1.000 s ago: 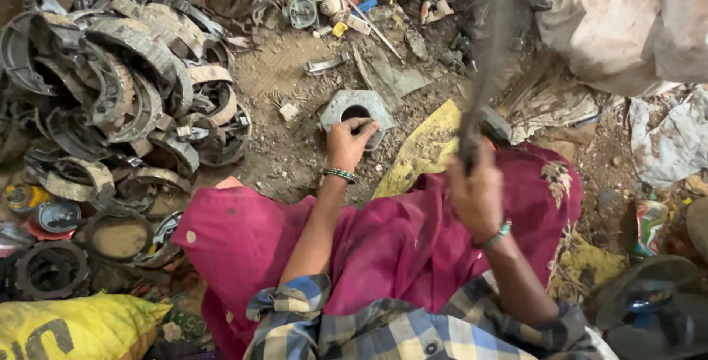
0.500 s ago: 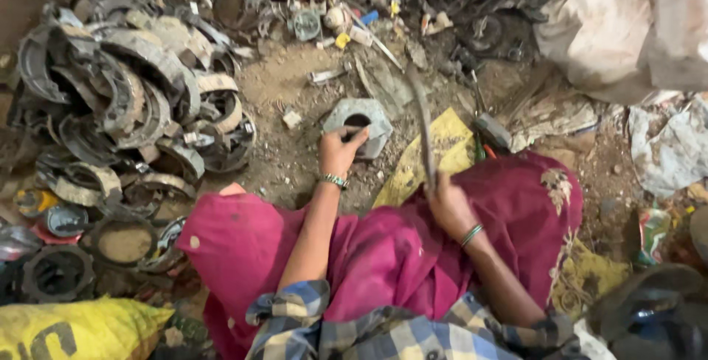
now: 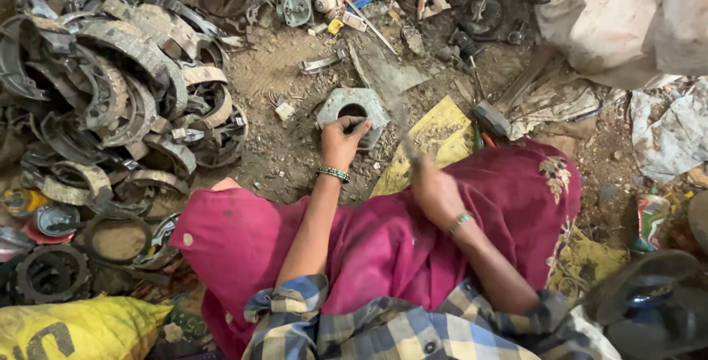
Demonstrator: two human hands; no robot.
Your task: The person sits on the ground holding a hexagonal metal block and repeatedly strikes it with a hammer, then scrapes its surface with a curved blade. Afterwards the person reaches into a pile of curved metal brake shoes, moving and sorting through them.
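Right now I see my left hand (image 3: pixel 341 141) stretched forward at the centre of the frame, forearm straight, fingers curled over the near rim of a grey hexagonal metal casting (image 3: pixel 354 109) with a round hole in it, pinning it to the dirt. My right hand (image 3: pixel 435 190) sits lower and to the right, over the magenta cloth (image 3: pixel 383 242) across my lap, fist closed around the handle of a thin tool (image 3: pixel 404 133); the tool is motion-blurred, and its far end points up toward the casting's right edge. I cannot tell whether the tip touches it. Both wrists carry bead bangles.

Just right of the casting lies a yellow sheet (image 3: pixel 435 135). Filling the upper left is a heap of curved brake shoes (image 3: pixel 125 87). A pale sack (image 3: pixel 627 13) sits in the upper right, and a yellow bag (image 3: pixel 66 327) in the lower left corner.
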